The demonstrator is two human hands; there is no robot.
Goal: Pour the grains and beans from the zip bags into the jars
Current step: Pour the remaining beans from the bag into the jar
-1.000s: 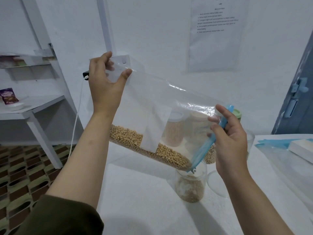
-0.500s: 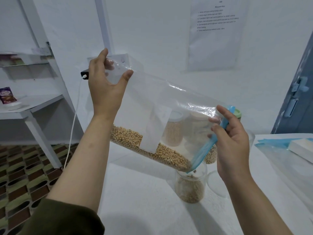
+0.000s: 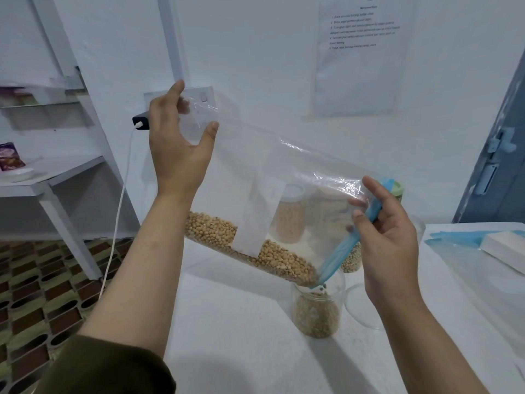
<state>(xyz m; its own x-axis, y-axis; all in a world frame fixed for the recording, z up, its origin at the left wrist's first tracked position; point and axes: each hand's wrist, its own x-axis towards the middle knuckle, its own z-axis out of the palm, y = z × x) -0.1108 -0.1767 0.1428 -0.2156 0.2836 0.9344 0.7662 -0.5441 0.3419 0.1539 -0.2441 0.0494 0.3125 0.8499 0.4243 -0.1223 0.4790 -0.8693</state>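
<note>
above the open jar [image 3: 316, 314], both hands grip a tilted clear zip bag [image 3: 284, 177]: left hand [image 3: 176, 143] pinching its raised corner, right hand [image 3: 389, 237] its blue zipper edge; tan beans [image 3: 255, 251] line the low side.

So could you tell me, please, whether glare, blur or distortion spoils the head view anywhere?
Head view: glare streaks the bag near the right hand; the wide lens bows the shelf and door at the edges; the wall sheet's text is too soft to read; the beans and jar stay fairly sharp; light is even, shadows soft.

White walls [image 3: 270, 52], grey shelving [image 3: 71, 177], patterned brown floor [image 3: 31, 302].
</note>
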